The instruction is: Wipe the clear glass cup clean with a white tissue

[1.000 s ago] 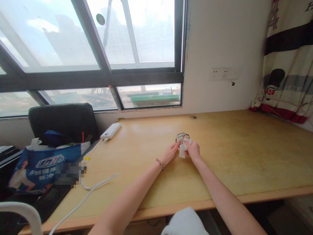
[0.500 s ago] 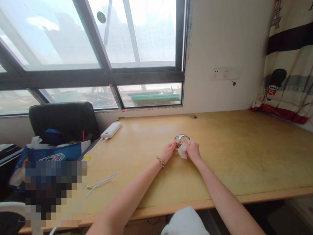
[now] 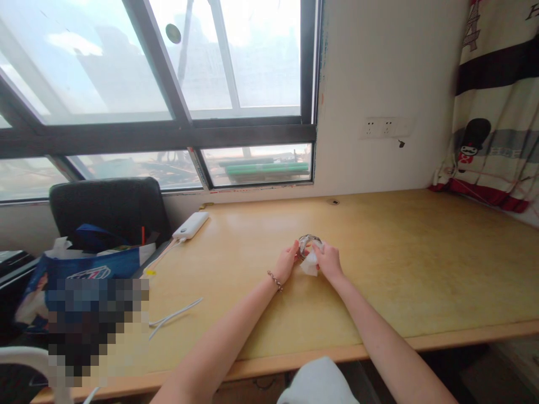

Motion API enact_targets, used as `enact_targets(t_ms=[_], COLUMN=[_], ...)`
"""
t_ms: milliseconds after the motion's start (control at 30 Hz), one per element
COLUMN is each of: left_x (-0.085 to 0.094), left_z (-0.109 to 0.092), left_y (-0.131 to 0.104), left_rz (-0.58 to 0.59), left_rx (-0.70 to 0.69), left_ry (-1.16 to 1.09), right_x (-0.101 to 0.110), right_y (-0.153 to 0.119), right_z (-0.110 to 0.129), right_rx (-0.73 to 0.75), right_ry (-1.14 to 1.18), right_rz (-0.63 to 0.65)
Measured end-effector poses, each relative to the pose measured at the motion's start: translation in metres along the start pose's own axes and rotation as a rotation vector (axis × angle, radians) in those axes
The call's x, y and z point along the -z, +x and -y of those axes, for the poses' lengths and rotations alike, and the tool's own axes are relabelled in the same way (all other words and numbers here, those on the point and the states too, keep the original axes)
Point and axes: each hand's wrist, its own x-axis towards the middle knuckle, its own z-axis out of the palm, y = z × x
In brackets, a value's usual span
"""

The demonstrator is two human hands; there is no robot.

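A shiny, silvery ring-shaped object (image 3: 304, 242) is held up between my hands over the table; its exact kind is too small to tell. My left hand (image 3: 288, 260), with a beaded bracelet at the wrist, is closed on the ring's left side. My right hand (image 3: 330, 262) pinches a crumpled white tissue (image 3: 310, 265) against the ring's right side and inner edge. The tissue's loose end hangs below the ring, between both hands. Parts of the fingers are covered by the tissue and the ring.
A white power bank (image 3: 191, 225) with a cable plugged in lies at the table's (image 3: 404, 264) far left. Nearer, a white cable (image 3: 176, 312) rests on the tabletop. A blue bag (image 3: 90, 264) sits on a black chair (image 3: 107, 205) left of the table.
The ring has tilted slightly and its glints differ. My hands and the tissue have shifted a little leftward in the view, and the grip stays the same.
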Motion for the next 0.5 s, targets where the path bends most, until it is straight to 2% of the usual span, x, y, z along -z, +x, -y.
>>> enact_targets(t_ms=[100, 167, 267, 333, 500], left_x=[-0.006, -0.009, -0.01, -0.008, -0.001], left_z=[-0.008, -0.013, -0.017, -0.016, -0.013], left_y=[-0.004, -0.007, -0.009, -0.008, -0.006], left_rz=[0.118, 0.165, 0.146, 0.114, 0.077], left_rx=[-0.102, -0.139, -0.1, -0.038, 0.067], left_ry=[0.026, 0.025, -0.018, -0.068, -0.168], right_x=[-0.002, -0.003, -0.003, -0.001, 0.005], right_y=[-0.001, -0.002, -0.005, -0.004, 0.0], right_z=[0.0, 0.0, 0.002, 0.002, 0.002], right_rx=[-0.05, -0.111, -0.229, -0.244, -0.049], right_ry=[0.035, 0.102, 0.169, 0.154, 0.042], right_rz=[-0.015, 0.018, 0.139, 0.161, -0.129])
